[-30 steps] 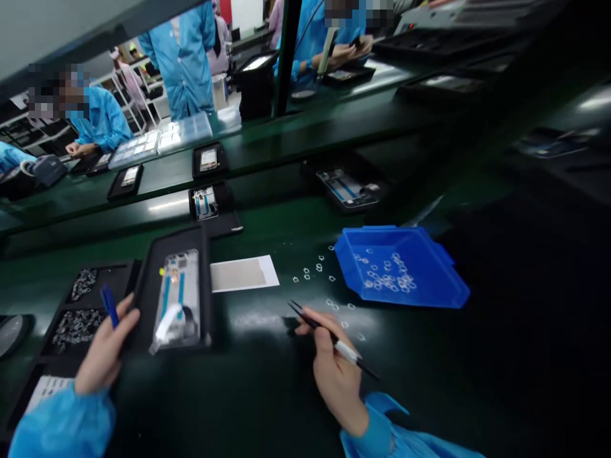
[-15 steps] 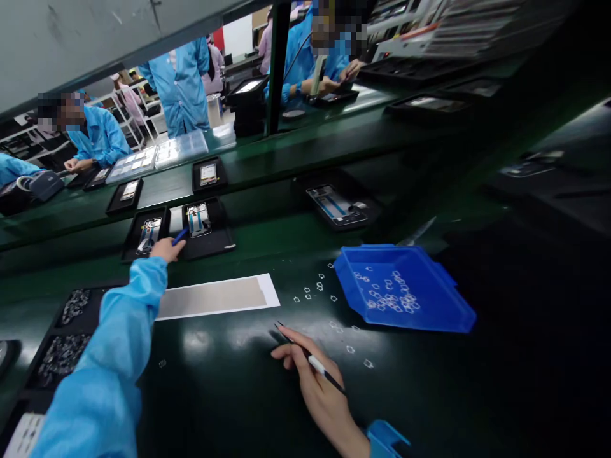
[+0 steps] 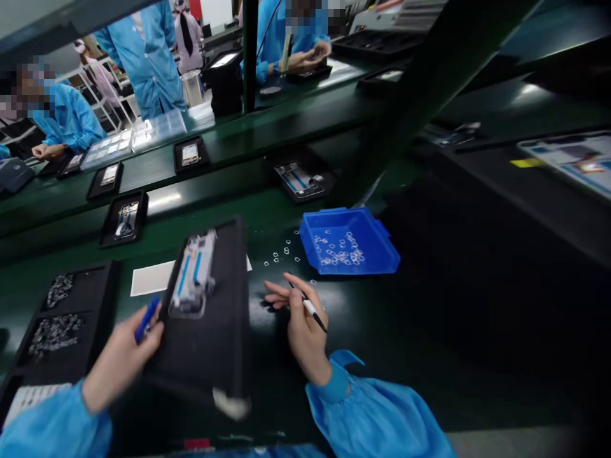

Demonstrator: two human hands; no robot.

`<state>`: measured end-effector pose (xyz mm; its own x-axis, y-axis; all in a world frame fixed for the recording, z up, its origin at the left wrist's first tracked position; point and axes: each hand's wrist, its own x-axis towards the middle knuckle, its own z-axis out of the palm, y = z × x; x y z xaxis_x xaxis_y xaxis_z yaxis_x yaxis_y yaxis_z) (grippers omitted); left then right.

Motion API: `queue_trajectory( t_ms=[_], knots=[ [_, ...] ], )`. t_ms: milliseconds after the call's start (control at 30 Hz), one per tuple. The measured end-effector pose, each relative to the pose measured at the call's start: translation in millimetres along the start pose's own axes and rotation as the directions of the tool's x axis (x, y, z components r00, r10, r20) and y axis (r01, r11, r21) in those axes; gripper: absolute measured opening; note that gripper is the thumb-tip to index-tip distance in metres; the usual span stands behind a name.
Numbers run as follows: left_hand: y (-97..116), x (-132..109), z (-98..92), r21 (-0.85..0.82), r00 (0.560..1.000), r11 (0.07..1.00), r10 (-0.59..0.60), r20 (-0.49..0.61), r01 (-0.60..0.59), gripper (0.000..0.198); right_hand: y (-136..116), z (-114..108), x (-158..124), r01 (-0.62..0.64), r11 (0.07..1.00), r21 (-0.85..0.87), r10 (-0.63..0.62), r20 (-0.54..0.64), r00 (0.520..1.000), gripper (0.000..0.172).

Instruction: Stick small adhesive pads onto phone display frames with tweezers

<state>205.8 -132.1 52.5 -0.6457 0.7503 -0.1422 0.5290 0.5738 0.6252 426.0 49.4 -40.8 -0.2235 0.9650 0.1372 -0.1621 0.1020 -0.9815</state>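
My left hand [image 3: 131, 340] grips the left edge of a black tray [image 3: 217, 356], with a blue pen-like tool [image 3: 147, 319] also held between thumb and fingers. The tray is tilted and slightly blurred above the bench; in it lies a phone frame [image 3: 195, 273] with blue strips. In my right hand [image 3: 308, 331] are black tweezers [image 3: 312, 313] with a white band, their tips pointing up and left. The right fingers are closed round them, just right of the tray. Small white ring-like pieces [image 3: 286, 250] lie scattered on the bench beyond that hand.
A blue bin [image 3: 382, 261] holds many such pieces. At left is a compartmented black tray [image 3: 102, 299] of small dark parts. A white-edged sheet [image 3: 153, 278] lies partly behind the lifted tray. Another black tray [image 3: 107, 236] with a phone frame stands behind. Co-workers in blue sit across the bench.
My left hand has brought the black tray with the phone frame from the back of the bench toward me. My right hand, still holding the tweezers, has shifted slightly in view.
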Motion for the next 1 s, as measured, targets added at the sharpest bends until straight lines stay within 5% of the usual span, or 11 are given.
queue_trajectory(
  t_ms=[133,233,333,467,533,800,1000],
  knots=[
    [-27,-98,56.0,-0.037,0.999,0.998,-0.051,0.000,0.051,0.039,-2,-2,-6,0.043,0.986,-0.161,-0.029,0.088,0.996,0.031],
    [-32,-121,84.9,-0.025,0.998,0.998,-0.051,0.039,0.052,0.040,2,-2,-10,0.109,0.953,-0.283,-0.043,0.230,0.972,0.029],
    [-36,-108,77.5,-0.011,0.999,1.000,-0.021,0.033,0.022,0.030,7,-1,-12,0.180,0.928,-0.327,-0.067,0.330,0.942,0.027],
    [-59,-65,38.1,0.096,0.956,0.992,-0.055,-0.287,0.086,0.032,11,-1,-14,0.237,0.906,-0.352,-0.116,0.332,0.936,0.027],
    [-73,-45,25.8,0.137,0.936,0.982,-0.077,-0.344,0.131,0.034,13,-1,-15,0.253,0.895,-0.367,-0.131,0.326,0.936,0.026],
    [-89,-19,38.8,-0.002,0.940,0.993,-0.114,-0.321,0.119,0.027,-2,3,-16,0.383,0.816,-0.432,-0.227,0.370,0.901,0.021],
    [-67,-26,43.1,-0.237,0.956,0.953,-0.232,-0.180,0.187,0.032,-31,43,-19,0.294,0.933,-0.206,-0.075,0.689,0.720,0.021]
  ],
)
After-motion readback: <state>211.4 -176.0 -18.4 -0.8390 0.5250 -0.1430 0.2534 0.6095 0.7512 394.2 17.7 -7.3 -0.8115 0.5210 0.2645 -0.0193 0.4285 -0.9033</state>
